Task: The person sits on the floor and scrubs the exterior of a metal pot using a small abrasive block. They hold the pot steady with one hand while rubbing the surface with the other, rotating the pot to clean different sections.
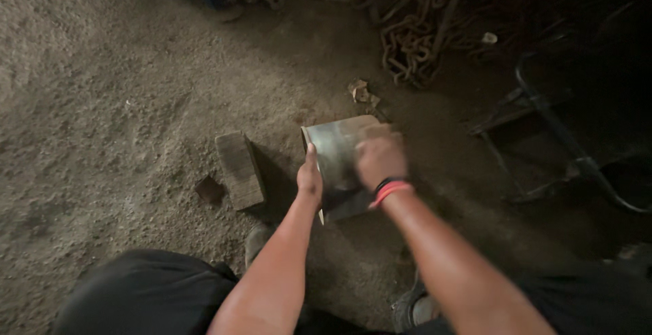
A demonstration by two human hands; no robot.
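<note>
A shiny curved metal sheet piece (334, 146) stands on the dirt floor in the middle of the head view. My left hand (310, 177) grips its left edge, thumb up along the rim. My right hand (380, 158), with a red and black band at the wrist, is pressed flat on the sheet's face and looks blurred. The lower part of the sheet is hidden behind my right wrist.
A wooden block (240, 170) lies just left of the sheet, with a small dark flat scrap (208, 189) beside it. A rusty chain (407, 46) is heaped at the back. Dark metal bars (550, 121) lie at the right. My shoes (257, 242) show below.
</note>
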